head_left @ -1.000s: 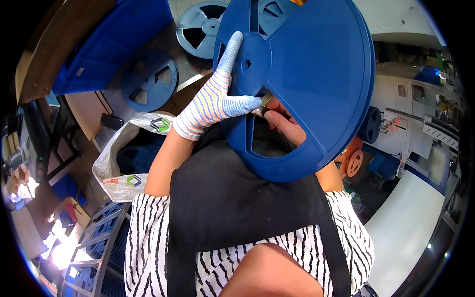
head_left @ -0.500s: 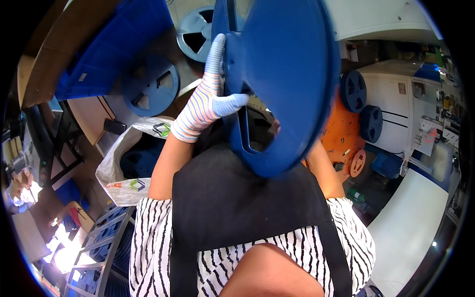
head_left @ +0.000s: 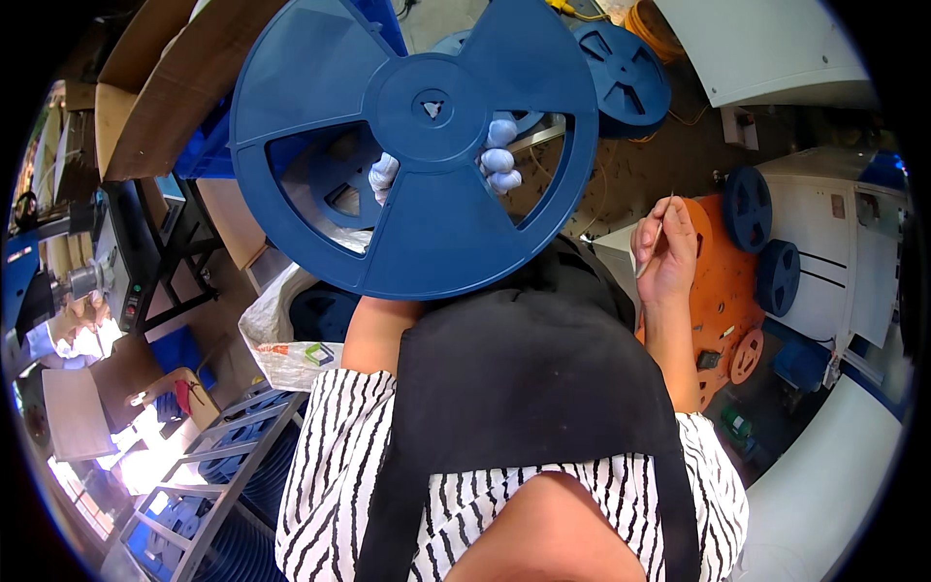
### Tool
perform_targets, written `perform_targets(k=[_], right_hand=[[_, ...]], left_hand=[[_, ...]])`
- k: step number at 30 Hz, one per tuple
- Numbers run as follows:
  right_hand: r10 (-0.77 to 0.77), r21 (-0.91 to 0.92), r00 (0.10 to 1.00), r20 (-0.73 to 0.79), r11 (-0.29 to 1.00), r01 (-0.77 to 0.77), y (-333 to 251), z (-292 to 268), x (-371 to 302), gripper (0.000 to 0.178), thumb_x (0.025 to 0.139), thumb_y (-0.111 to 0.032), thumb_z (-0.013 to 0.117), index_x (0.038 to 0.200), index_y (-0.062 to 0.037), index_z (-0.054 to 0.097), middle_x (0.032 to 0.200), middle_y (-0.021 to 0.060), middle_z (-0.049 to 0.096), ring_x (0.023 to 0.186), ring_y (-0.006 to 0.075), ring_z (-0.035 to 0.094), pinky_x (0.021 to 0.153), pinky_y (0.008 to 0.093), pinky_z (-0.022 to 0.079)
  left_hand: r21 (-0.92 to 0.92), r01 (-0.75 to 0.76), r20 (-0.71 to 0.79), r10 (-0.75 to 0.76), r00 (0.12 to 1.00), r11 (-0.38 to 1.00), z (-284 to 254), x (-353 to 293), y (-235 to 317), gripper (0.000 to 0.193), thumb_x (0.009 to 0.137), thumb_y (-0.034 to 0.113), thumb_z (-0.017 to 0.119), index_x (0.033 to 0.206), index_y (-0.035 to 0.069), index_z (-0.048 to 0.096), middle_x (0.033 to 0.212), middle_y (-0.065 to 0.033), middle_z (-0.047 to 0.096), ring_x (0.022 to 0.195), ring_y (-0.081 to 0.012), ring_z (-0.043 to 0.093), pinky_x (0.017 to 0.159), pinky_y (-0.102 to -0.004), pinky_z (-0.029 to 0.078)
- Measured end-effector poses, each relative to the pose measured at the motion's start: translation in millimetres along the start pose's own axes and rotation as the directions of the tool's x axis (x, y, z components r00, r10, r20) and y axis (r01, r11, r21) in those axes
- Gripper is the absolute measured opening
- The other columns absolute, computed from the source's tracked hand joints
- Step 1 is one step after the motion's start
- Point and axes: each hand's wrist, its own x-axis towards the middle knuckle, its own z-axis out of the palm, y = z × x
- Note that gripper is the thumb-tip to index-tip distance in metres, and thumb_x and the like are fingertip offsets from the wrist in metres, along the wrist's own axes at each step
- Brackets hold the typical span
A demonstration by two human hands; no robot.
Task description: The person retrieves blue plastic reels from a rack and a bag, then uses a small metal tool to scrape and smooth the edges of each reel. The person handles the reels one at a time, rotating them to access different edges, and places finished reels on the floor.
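A large blue plastic reel [head_left: 417,228] with wide window openings faces me, held up in front of my chest. My left hand [head_left: 500,160], in a pale knitted glove, grips it from behind. Its fingertips show through two of the windows, and the palm is hidden. Off to the right of the reel, my bare right hand [head_left: 673,262] is raised apart from it, fingers closed around a thin, pointed, blade-like tool [head_left: 653,244]. The exact kind of that tool is too small to tell.
An orange worktop [head_left: 722,301] lies to the right, with an orange reel [head_left: 746,356] on it and blue reels [head_left: 748,209] along its far side. A white woven sack [head_left: 276,339] holding a blue reel stands at left. Below it is a metal rack [head_left: 228,485] of reels.
The reel has swung from a steep slant to face me and moved left. My right hand, mostly hidden behind it before, has come out to the right with the thin tool showing.
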Motion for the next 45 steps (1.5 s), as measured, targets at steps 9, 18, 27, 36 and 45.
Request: perform_targets(k=[9,18,27,36,45], right_hand=[[-0.077,-0.756,0.988,0.136,0.636,0.154,-48.9,62.3,29.2,0.011,0.097,-0.016,0.063,0.092,-0.0064,0.061,0.071,-0.002,0.061,0.063,0.0034,0.055,0.053,0.0205,0.041],[0.072,-0.415,0.468,0.881,-0.359,0.836,-29.3,102.1,43.8,0.012,0.074,-0.008,0.065,0.082,-0.0123,0.058,0.062,0.0001,0.052,0.06,0.0172,0.06,0.053,0.0302,0.046],[0.169,-0.421,0.521,0.836,-0.41,0.809,-22.9,100.9,34.7,0.013,0.078,-0.011,0.068,0.082,-0.0123,0.057,0.063,0.0001,0.053,0.06,0.0166,0.06,0.053,0.0301,0.047],[0.274,-0.467,0.604,0.749,-0.429,0.773,-28.1,81.7,23.2,0.016,0.077,-0.013,0.07,0.081,-0.0108,0.055,0.062,0.0018,0.056,0.058,0.0187,0.061,0.053,0.0323,0.047],[-0.046,-0.853,0.917,0.395,0.353,0.385,-54.8,94.6,32.9,0.011,0.091,-0.016,0.067,0.092,-0.0078,0.06,0.066,0.0014,0.062,0.055,0.0134,0.059,0.052,0.0266,0.044]], left_hand=[[-0.121,0.106,-0.03,-0.111,0.993,0.987,12.2,-24.4,11.7,0.078,0.088,0.043,0.062,0.145,-0.003,0.036,0.132,-0.0331,0.047,0.116,-0.0516,0.055,0.094,-0.0551,0.053],[-0.084,0.204,-0.213,-0.217,0.952,0.975,24.7,-36.4,14.5,0.075,0.088,0.047,0.061,0.145,0.003,0.04,0.13,-0.0321,0.049,0.107,-0.0516,0.054,0.09,-0.0549,0.053],[0.01,0.156,-0.279,-0.147,0.949,0.988,33.5,-37.2,1.2,0.07,0.094,0.044,0.053,0.137,-0.01,0.043,0.111,-0.0382,0.055,0.102,-0.06,0.06,0.088,-0.062,0.055],[-0.01,0.197,-0.261,-0.193,0.946,0.98,30.9,-36.5,-2.8,0.071,0.091,0.041,0.058,0.14,-0.007,0.04,0.116,-0.0364,0.054,0.104,-0.0572,0.059,0.089,-0.0591,0.055],[0.367,0.124,-0.212,-0.047,0.976,0.922,29.6,-27.8,4.2,0.076,0.083,0.039,0.07,0.14,-0.002,0.043,0.117,-0.0275,0.057,0.109,-0.0437,0.061,0.097,-0.0503,0.053]])
